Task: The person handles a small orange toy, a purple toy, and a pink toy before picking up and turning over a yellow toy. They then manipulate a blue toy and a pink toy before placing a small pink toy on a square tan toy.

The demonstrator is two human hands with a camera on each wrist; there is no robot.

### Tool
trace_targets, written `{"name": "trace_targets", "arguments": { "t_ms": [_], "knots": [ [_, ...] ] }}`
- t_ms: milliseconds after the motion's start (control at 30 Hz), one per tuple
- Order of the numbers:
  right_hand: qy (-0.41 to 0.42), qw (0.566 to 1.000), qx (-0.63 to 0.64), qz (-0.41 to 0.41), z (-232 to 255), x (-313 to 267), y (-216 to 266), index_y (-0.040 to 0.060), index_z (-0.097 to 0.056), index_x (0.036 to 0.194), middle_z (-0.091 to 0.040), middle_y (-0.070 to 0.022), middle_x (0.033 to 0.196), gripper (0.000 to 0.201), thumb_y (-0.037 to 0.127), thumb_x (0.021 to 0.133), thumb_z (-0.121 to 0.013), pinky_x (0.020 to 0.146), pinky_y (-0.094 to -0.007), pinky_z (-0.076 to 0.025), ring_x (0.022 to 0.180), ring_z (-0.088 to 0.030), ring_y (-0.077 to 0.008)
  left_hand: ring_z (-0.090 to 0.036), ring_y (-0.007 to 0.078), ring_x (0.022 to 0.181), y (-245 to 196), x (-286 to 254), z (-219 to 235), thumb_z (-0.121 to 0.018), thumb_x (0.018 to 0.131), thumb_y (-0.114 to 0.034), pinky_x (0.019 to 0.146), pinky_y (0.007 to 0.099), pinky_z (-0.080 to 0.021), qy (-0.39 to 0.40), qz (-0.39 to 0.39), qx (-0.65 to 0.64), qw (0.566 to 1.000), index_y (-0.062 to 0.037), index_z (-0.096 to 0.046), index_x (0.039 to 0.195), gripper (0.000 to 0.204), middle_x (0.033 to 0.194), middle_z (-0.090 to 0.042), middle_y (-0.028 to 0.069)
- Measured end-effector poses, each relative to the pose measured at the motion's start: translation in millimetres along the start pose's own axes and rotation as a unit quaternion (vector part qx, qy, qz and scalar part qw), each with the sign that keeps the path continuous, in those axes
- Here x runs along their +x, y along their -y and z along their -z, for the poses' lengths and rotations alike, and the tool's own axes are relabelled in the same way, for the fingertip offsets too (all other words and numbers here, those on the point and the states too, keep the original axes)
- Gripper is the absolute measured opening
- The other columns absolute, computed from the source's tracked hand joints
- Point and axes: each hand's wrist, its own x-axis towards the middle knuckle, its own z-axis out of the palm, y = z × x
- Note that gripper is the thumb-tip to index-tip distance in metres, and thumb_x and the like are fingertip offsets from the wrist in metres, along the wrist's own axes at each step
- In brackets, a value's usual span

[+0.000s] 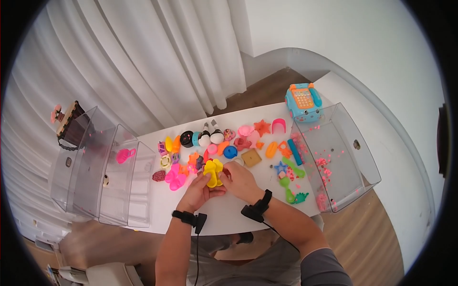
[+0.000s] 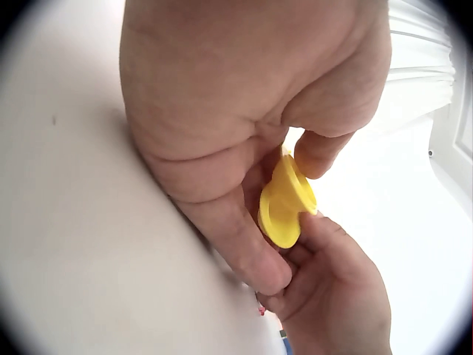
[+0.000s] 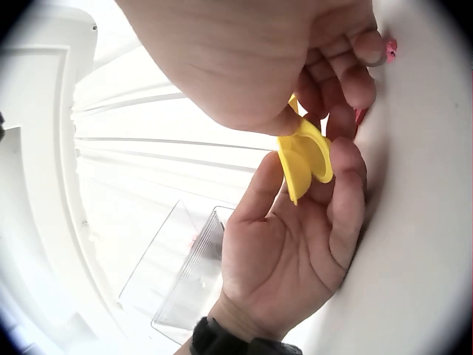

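Note:
Both hands hold a yellow lobed plastic mold (image 1: 213,173) over the white table's front middle. In the wrist views it shows as two rimmed, cupped halves standing at an angle to each other. My left hand (image 1: 196,193) grips it from the left and below, thumb on one side and fingers on the other (image 3: 273,251). From the right, my right hand (image 1: 241,181) pinches its edge with the thumb and fingers; its fingertips are partly hidden behind the mold. A bright pink lobed piece (image 1: 175,177) lies on the table just left of the left hand.
Many colourful toys spread behind the hands, among them a blue round piece (image 1: 230,152) and a tan square (image 1: 251,158). Green toy pieces (image 1: 286,188) lie at right. Clear bins stand at left (image 1: 114,176) and right (image 1: 355,164). A toy telephone (image 1: 303,102) sits at back right.

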Motion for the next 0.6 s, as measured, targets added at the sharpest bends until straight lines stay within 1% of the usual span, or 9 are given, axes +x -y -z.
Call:
{"name": "trace_targets", "arguments": {
  "t_ms": [67, 167, 267, 333, 367, 400, 467, 533, 600],
  "knots": [
    [-0.009, 1.0, -0.004, -0.003, 0, 1, -1, 0.0032, -0.064, 0.109, -0.069, -0.0144, 0.095, 0.022, 0.02, 0.095, -0.069, 0.073, -0.0424, -0.055, 0.084, -0.069, -0.0321, -0.074, 0.0293, 0.106, -1, 0, -1, -0.047, 0.113, -0.029, 0.092, 0.0411, -0.063, 0.001, 0.003, 0.009, 1.0, -0.0052, -0.049, 0.144, 0.039, 0.129, -0.068, 0.0159],
    [-0.027, 0.999, 0.03, 0.003, 0, 3, -4, 0.0048, -0.064, 0.103, -0.069, -0.0131, 0.093, 0.019, 0.022, 0.096, -0.067, 0.071, -0.0459, -0.055, 0.084, -0.07, -0.0331, -0.074, 0.0298, 0.106, -1, 0, -1, -0.047, 0.113, -0.028, 0.092, 0.0416, -0.063, 0.0, 0.008, 0.016, 1.0, -0.0055, -0.048, 0.144, 0.039, 0.129, -0.068, 0.0156],
    [-0.047, 0.999, 0.005, -0.021, 1, 4, -4, 0.0039, -0.064, 0.099, -0.069, -0.0135, 0.084, 0.017, 0.02, 0.095, -0.068, 0.067, -0.0435, -0.054, 0.077, -0.069, -0.0322, -0.074, 0.0297, 0.104, 4, 1, 4, -0.047, 0.113, -0.028, 0.092, 0.0418, -0.062, -0.013, 0.001, 0.005, 1.0, -0.006, -0.048, 0.143, 0.038, 0.126, -0.068, 0.0149],
    [-0.095, 0.994, 0.055, -0.029, 5, 7, 0, 0.0022, -0.065, 0.099, -0.068, -0.0131, 0.08, 0.018, 0.019, 0.096, -0.069, 0.064, -0.0386, -0.054, 0.07, -0.068, -0.0279, -0.074, 0.0295, 0.104, 8, 1, 7, -0.047, 0.113, -0.028, 0.092, 0.0417, -0.062, -0.023, -0.011, -0.007, 1.0, -0.0065, -0.048, 0.143, 0.037, 0.125, -0.068, 0.0145],
    [-0.092, 0.994, 0.055, -0.028, 7, 8, 2, 0.0022, -0.065, 0.099, -0.068, -0.0131, 0.08, 0.018, 0.019, 0.096, -0.069, 0.064, -0.0386, -0.054, 0.07, -0.068, -0.0279, -0.074, 0.0293, 0.105, 9, 2, 8, -0.044, 0.113, -0.033, 0.093, 0.0419, -0.062, -0.024, -0.016, 0.021, 0.999, -0.0059, -0.048, 0.144, 0.042, 0.128, -0.068, 0.0159],
    [-0.082, 0.99, 0.108, -0.026, 8, 9, 3, 0.0015, -0.065, 0.099, -0.069, -0.0129, 0.081, 0.018, 0.019, 0.097, -0.07, 0.064, -0.0362, -0.054, 0.069, -0.068, -0.0254, -0.074, 0.0291, 0.106, 10, 2, 8, -0.04, 0.114, -0.038, 0.094, 0.042, -0.061, -0.026, -0.022, 0.048, 0.998, -0.0052, -0.048, 0.146, 0.047, 0.132, -0.067, 0.0174],
    [-0.069, 0.984, 0.161, -0.025, 6, 8, 2, 0.0008, -0.065, 0.1, -0.07, -0.0126, 0.081, 0.019, 0.019, 0.098, -0.07, 0.064, -0.0339, -0.054, 0.069, -0.068, -0.0228, -0.074, 0.0291, 0.105, 8, 2, 8, -0.038, 0.114, -0.041, 0.094, 0.0418, -0.061, -0.023, -0.009, 0.038, 0.999, -0.0055, -0.048, 0.146, 0.049, 0.132, -0.067, 0.017],
    [-0.003, 0.983, 0.184, -0.019, 1, 7, -2, -0.0008, -0.066, 0.098, -0.071, -0.0126, 0.081, 0.02, 0.019, 0.099, -0.07, 0.065, -0.0324, -0.054, 0.07, -0.068, -0.0196, -0.074, 0.0291, 0.105, 3, 2, 4, -0.036, 0.114, -0.043, 0.095, 0.0415, -0.061, -0.018, 0.005, 0.028, 0.999, -0.0057, -0.049, 0.145, 0.051, 0.132, -0.067, 0.0167],
    [0.026, 0.98, 0.197, -0.034, -2, 4, 0, -0.0005, -0.066, 0.097, -0.071, -0.0128, 0.082, 0.021, 0.02, 0.098, -0.07, 0.064, -0.0339, -0.054, 0.07, -0.069, -0.0216, -0.074, 0.028, 0.105, 1, 2, -2, -0.032, 0.114, -0.048, 0.094, 0.0408, -0.062, -0.012, 0.007, -0.004, 1.0, -0.0069, -0.049, 0.145, 0.054, 0.131, -0.067, 0.015]
  ]
}}
